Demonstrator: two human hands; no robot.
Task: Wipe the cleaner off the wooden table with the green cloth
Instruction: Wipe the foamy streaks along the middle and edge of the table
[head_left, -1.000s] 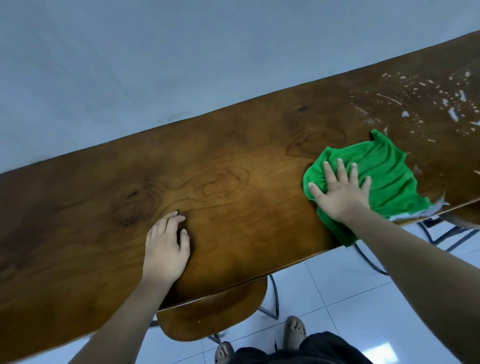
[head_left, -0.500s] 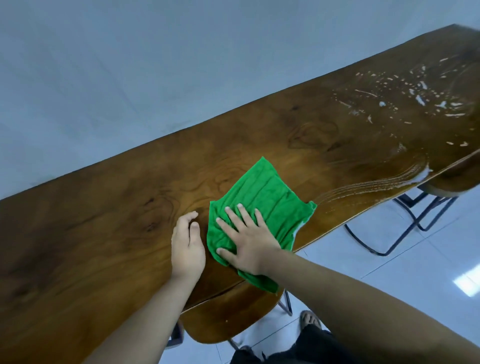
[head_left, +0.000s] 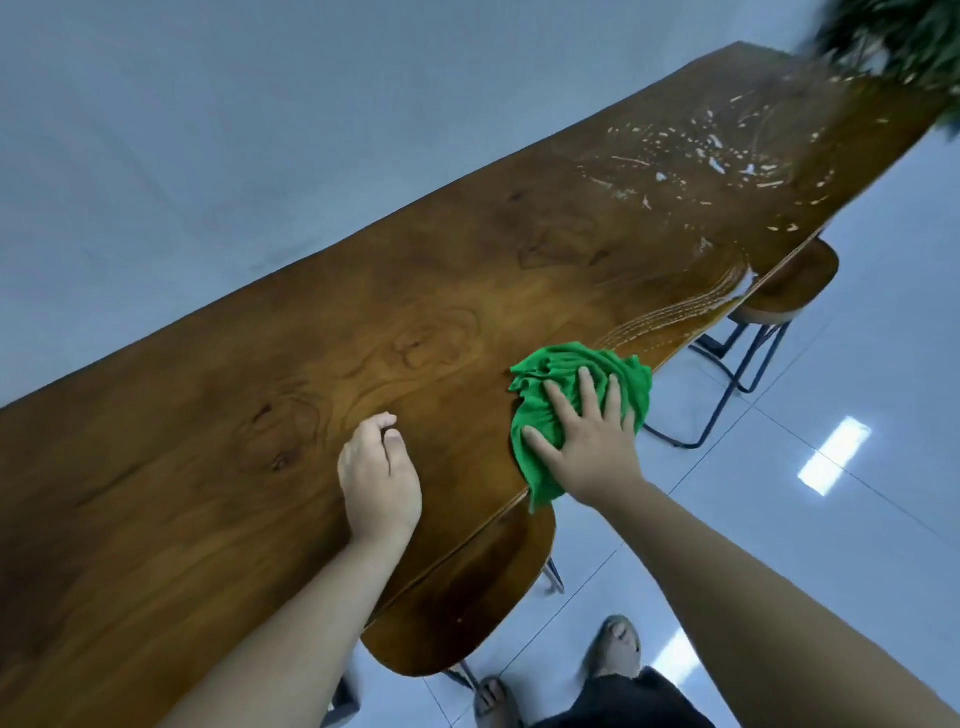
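Right hand (head_left: 592, 441), fingers spread, presses green cloth (head_left: 571, 384) at counter (head_left: 311, 374) edge; left hand (head_left: 379, 478) rests loosely curled; cleaner (head_left: 691, 150) far right.

One head-worn view looks steeply down, close over the wooden table (head_left: 260, 467).
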